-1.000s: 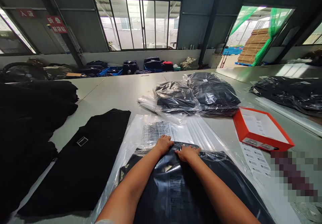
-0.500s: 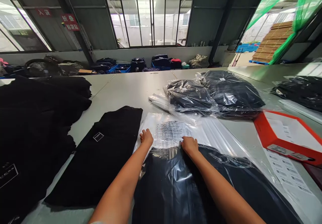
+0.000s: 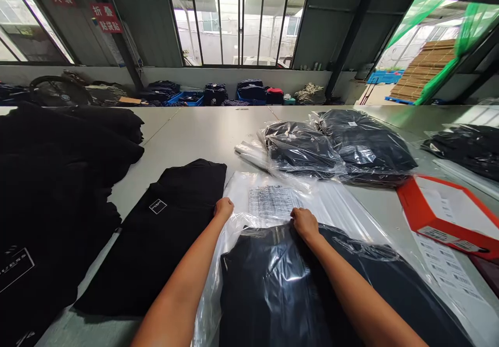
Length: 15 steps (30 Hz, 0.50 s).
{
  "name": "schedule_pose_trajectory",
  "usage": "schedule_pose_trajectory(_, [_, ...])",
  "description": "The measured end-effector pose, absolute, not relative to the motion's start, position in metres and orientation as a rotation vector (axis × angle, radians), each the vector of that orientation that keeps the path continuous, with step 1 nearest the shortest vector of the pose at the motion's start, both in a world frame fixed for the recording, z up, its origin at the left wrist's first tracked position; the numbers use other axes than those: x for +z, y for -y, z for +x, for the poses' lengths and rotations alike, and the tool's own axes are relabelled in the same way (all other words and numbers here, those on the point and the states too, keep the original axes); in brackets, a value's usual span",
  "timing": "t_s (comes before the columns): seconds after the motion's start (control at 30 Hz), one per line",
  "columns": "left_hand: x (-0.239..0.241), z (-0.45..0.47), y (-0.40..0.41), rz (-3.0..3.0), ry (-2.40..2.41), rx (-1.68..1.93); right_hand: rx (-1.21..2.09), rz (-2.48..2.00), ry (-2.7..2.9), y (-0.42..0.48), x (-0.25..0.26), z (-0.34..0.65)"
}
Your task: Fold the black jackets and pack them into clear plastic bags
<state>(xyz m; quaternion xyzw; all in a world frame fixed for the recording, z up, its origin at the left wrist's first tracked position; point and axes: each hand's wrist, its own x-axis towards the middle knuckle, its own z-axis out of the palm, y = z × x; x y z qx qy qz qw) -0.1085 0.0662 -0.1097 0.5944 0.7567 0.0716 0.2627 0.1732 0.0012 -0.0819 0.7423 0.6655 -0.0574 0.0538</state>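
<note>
Plastic bag (image 3: pixel 273 201) with a dark folded garment (image 3: pixel 280 284) inside lies flat on the bench (image 3: pixel 202 134), directly before the person; I judge it soft, light and slippery, best taken at the free flap beyond the garment. Left hand (image 3: pixel 223 208) is closed on the bag's left edge, and right hand (image 3: pixel 304 223) pinches the film at the garment's top edge. Another black garment (image 3: pixel 156 232) lies just beside on the left, packed bags (image 3: pixel 335 144) and an orange box (image 3: pixel 448 217) farther off.

Left hand (image 3: pixel 223 208) now fisted on the clear bag (image 3: pixel 237 191) edge, plastic lifted.
</note>
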Motion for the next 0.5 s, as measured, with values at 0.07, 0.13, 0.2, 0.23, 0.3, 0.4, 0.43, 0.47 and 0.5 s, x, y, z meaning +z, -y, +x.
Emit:
schedule_pose_trajectory(0.07, [-0.104,-0.111,-0.064,1.649,-2.031,0.205,-0.178,2.275,-2.033,0.004,-0.080,0.174])
schedule_pose_trajectory(0.13, [-0.099,-0.112,-0.060,1.699,-2.005,0.201,-0.198,2.274,-2.067,0.008,-0.079,0.175])
schedule_pose_trajectory(0.2, [-0.096,-0.114,-0.055,1.761,-1.978,0.183,-0.248,2.249,-2.095,0.013,-0.077,0.175])
schedule_pose_trajectory(0.23, [-0.095,-0.115,-0.053,1.797,-1.964,0.168,-0.272,2.231,-2.095,0.015,-0.077,0.175])
schedule_pose_trajectory(0.3, [-0.093,-0.117,-0.047,1.874,-1.938,0.129,-0.312,2.194,-2.062,0.021,-0.075,0.172])
schedule_pose_trajectory(0.4, [-0.089,-0.117,-0.040,1.962,-1.923,0.054,-0.358,2.143,-1.975,0.030,-0.073,0.166])
schedule_pose_trajectory(0.43, [-0.087,-0.116,-0.038,1.985,-1.931,0.040,-0.370,2.129,-1.952,0.033,-0.073,0.164])
schedule_pose_trajectory(0.47, [-0.085,-0.113,-0.035,2.011,-1.943,0.037,-0.376,2.120,-1.931,0.036,-0.071,0.161])
schedule_pose_trajectory(0.5, [-0.083,-0.108,-0.033,2.041,-1.951,0.045,-0.369,2.121,-1.911,0.038,-0.070,0.158])
